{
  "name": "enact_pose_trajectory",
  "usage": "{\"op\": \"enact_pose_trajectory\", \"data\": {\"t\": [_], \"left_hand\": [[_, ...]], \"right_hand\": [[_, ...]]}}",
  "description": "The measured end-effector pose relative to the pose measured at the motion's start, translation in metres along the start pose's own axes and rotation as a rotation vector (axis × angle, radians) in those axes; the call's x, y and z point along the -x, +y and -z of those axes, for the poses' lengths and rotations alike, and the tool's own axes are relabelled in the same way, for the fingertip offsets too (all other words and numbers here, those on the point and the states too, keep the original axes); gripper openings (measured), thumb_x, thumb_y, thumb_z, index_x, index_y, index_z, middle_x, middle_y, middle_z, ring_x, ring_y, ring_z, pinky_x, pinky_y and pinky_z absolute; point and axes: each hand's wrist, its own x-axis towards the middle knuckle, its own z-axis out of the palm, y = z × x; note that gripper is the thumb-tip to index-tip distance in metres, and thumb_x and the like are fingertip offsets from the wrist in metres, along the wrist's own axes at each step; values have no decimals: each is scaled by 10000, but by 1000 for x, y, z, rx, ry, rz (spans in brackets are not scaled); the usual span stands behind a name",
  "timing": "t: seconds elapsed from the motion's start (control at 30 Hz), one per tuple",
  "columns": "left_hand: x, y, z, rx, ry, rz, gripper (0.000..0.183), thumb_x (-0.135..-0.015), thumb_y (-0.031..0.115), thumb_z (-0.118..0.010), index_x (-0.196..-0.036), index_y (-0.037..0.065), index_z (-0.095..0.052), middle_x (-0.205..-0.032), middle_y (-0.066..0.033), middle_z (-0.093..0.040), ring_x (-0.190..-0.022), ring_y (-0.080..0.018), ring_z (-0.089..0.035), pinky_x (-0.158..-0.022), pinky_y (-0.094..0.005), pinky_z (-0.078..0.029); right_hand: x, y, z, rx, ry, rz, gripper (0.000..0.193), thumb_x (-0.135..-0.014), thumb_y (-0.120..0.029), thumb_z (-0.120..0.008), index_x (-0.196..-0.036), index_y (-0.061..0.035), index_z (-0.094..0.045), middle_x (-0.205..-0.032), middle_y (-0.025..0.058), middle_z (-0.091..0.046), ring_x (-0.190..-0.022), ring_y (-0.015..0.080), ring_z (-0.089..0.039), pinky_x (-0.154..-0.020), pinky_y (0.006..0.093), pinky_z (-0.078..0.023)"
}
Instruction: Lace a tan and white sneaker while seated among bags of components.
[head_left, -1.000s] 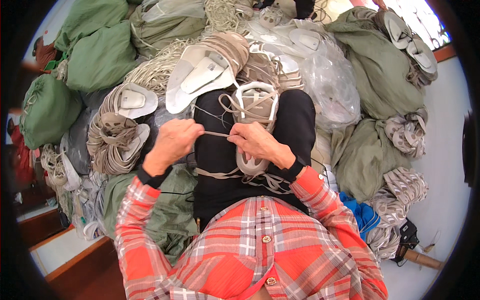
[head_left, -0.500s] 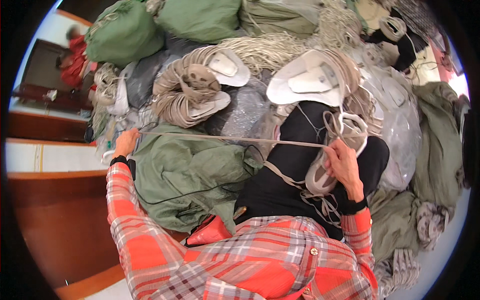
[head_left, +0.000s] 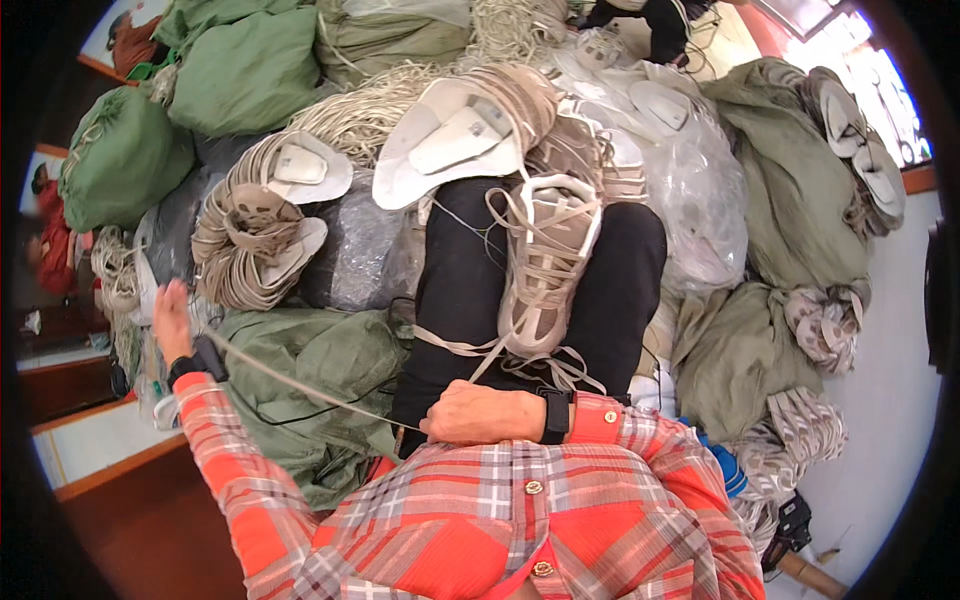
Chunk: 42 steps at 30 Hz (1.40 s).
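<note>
Between my knees lies a brown-and-white sneaker upper (head_left: pixel 548 265), toe toward me, with laces criss-crossed over its front. Loose lace loops (head_left: pixel 560 372) trail from its near end across my black trousers. My right hand (head_left: pixel 478 412) is closed in front of my belly, gripping a beige shoelace (head_left: pixel 300 385). The lace slants up to the left toward my left hand (head_left: pixel 172 322), which is raised at the far left with its fingers stretched out. Its end shows close beside that hand, apparently not held. A stacked bundle of uppers (head_left: pixel 455 130) with white insides lies beyond the shoe.
Another fanned stack of uppers (head_left: pixel 245 245) stands at the left, next to clear plastic wrap (head_left: pixel 355 250). Cream laces (head_left: pixel 370 110) are heaped behind. Green sacks (head_left: pixel 245 75) line the back, and more sacks (head_left: pixel 790 190) with uppers lie at the right. Part of another person (head_left: pixel 55 240) shows far left.
My right hand has come from beside the shoe down to my belly with the lace. The lace, stretched level before, now slants and sags slightly. My left hand's fingers have straightened. The view has shifted right.
</note>
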Motion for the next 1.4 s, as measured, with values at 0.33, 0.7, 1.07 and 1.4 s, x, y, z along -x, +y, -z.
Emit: {"op": "enact_pose_trajectory", "data": {"t": [0.33, 0.7, 1.07, 1.4], "left_hand": [[324, -73, -331, -598, -1125, -86, 120, -870, 163, -615, -873, 49, -652, -675, -57, -661, -593, -154, -635, -523, -295, -472], [346, -86, -349, -897, -1083, -741, 125, -817, 140, -594, -717, 67, -573, -625, -100, -600, -582, -310, -603, -493, -400, -447], [363, -90, -348, -1037, -981, -735, 77, -812, 83, -568, -757, 33, -553, -622, -150, -600, -581, -349, -605, -500, -439, -461], [372, -100, -349, -1148, -1047, -795, 74, -758, 72, -601, -802, 41, -550, -721, -131, -619, -684, -310, -627, -598, -398, -487]], "right_hand": [[103, 39, 43, -193, 946, -869, 185, -902, -167, -561, -1050, -57, -581, -671, 208, -605, -631, 381, -615, -553, 443, -477], [94, 21, 44, -1179, 899, -825, 591, -952, -212, -523, -1439, -47, -231, -710, 94, -638, -472, 120, -558, -397, 243, -428], [107, 47, 89, -489, 448, -890, 349, -927, -97, -409, -1246, 32, -468, -582, 146, -612, -414, 238, -604, -430, 355, -502], [92, 60, 75, 458, 428, -741, 100, -749, -60, -588, -821, -8, -542, -624, 154, -613, -588, 314, -650, -520, 394, -507]]}}
